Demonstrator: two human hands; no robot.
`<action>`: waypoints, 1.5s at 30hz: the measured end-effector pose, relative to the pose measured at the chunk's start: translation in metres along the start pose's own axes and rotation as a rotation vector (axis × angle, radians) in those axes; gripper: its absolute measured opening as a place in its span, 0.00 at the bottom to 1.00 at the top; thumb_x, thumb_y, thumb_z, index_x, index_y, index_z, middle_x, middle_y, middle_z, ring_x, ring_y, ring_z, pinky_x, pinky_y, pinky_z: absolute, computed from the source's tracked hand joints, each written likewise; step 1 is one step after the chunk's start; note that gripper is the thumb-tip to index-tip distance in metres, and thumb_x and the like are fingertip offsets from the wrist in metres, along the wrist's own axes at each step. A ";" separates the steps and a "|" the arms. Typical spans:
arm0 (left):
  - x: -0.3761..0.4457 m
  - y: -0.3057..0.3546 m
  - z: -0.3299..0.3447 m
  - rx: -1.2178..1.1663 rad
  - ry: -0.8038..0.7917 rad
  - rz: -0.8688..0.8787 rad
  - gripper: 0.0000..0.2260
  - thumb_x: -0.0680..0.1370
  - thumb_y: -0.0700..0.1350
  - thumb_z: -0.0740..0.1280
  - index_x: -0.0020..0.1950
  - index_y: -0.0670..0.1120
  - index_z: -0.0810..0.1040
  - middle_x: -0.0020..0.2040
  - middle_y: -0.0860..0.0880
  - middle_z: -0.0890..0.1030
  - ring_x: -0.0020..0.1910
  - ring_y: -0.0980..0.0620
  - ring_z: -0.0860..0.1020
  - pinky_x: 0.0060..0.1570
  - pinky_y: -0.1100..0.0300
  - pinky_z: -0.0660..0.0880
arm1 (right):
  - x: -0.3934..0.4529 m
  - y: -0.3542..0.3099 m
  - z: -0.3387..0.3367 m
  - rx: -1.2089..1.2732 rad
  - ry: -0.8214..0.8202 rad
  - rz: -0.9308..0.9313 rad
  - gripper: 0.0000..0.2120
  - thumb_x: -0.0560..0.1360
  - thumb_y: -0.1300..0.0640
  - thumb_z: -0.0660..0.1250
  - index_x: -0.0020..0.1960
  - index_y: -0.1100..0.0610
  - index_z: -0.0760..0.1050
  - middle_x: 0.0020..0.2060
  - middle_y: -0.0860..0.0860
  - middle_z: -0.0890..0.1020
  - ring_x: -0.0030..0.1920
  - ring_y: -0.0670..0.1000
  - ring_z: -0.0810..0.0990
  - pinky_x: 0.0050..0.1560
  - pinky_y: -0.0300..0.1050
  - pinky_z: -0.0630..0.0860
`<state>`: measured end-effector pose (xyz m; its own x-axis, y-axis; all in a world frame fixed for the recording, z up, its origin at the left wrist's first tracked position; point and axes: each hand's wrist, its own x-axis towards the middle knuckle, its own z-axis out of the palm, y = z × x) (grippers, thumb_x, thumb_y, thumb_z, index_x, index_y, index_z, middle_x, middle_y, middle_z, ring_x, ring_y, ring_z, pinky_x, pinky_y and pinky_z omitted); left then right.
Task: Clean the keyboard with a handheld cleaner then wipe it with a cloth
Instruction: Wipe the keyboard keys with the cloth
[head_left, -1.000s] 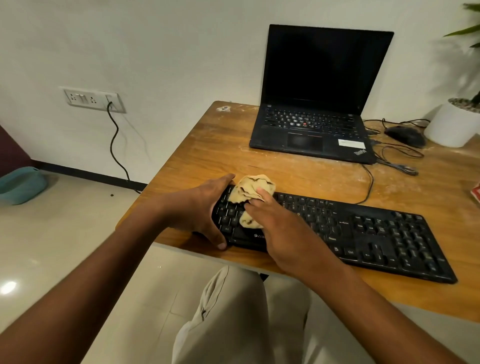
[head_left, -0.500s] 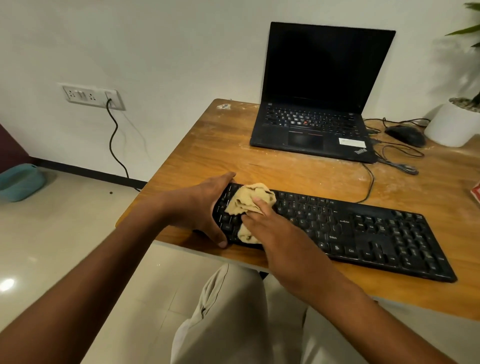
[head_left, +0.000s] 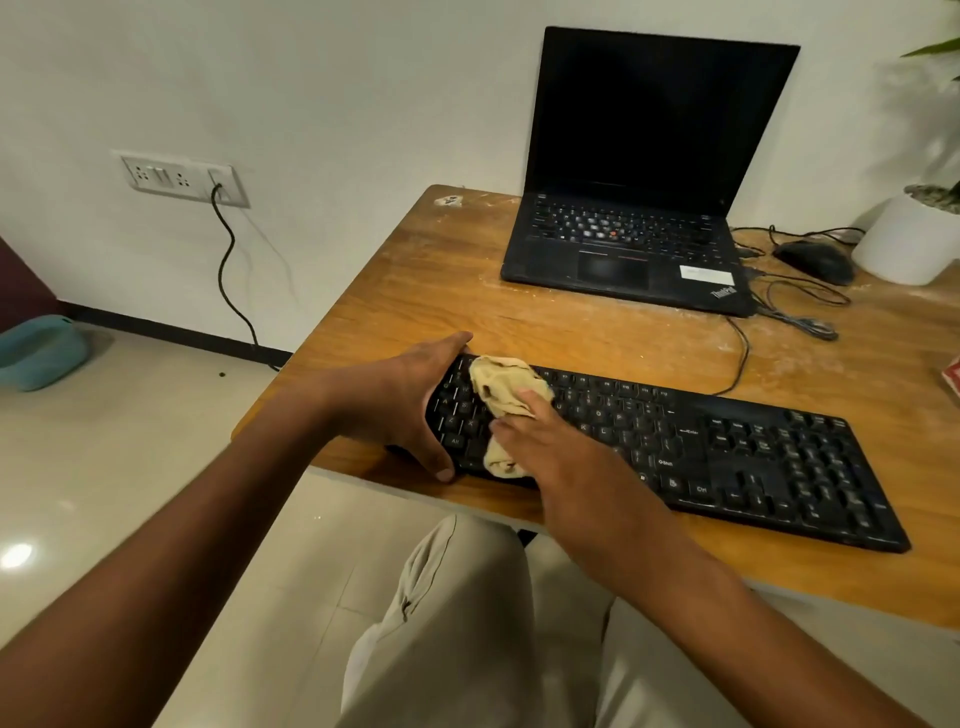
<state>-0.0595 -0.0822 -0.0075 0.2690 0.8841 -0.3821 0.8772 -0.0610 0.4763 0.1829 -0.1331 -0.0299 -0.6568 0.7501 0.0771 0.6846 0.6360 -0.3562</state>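
Observation:
A black keyboard (head_left: 727, 457) lies along the near edge of the wooden desk (head_left: 545, 322). My left hand (head_left: 405, 400) grips its left end, thumb on the front edge and fingers at the back edge. A crumpled beige cloth (head_left: 506, 387) sits on the left keys. My right hand (head_left: 561, 457) presses the cloth onto the keys with straight fingers; part of the cloth is hidden under the palm. No handheld cleaner is in view.
An open black laptop (head_left: 634, 239) stands at the back of the desk. A black mouse (head_left: 815, 260) with tangled cables and a white plant pot (head_left: 909, 239) are at the back right. A wall socket (head_left: 179, 176) with a cable is on the left.
My right hand has slid the cloth slightly rightward across the left keys. The left hand has kept its hold on the keyboard's end.

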 end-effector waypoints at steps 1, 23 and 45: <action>0.000 0.000 0.000 -0.010 -0.004 0.002 0.67 0.60 0.52 0.86 0.82 0.59 0.38 0.82 0.52 0.53 0.79 0.48 0.57 0.76 0.52 0.61 | -0.008 0.012 -0.004 -0.015 -0.005 0.058 0.36 0.78 0.72 0.55 0.82 0.49 0.55 0.81 0.44 0.51 0.80 0.42 0.43 0.80 0.45 0.48; -0.001 0.002 -0.001 -0.020 -0.004 -0.010 0.68 0.59 0.51 0.86 0.82 0.59 0.39 0.82 0.52 0.54 0.78 0.49 0.58 0.75 0.53 0.60 | 0.040 0.021 -0.013 -0.032 0.164 0.194 0.31 0.78 0.73 0.56 0.78 0.56 0.64 0.79 0.54 0.64 0.81 0.52 0.52 0.78 0.57 0.60; 0.001 -0.001 0.000 -0.020 0.001 0.002 0.68 0.58 0.52 0.87 0.82 0.60 0.39 0.82 0.53 0.53 0.79 0.49 0.58 0.77 0.51 0.61 | -0.019 0.004 0.005 -0.050 0.061 0.025 0.37 0.78 0.74 0.54 0.82 0.51 0.52 0.81 0.44 0.47 0.75 0.39 0.32 0.70 0.37 0.35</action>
<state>-0.0605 -0.0815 -0.0086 0.2698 0.8846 -0.3804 0.8688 -0.0533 0.4923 0.1960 -0.1459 -0.0374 -0.6198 0.7746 0.1258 0.7164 0.6239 -0.3123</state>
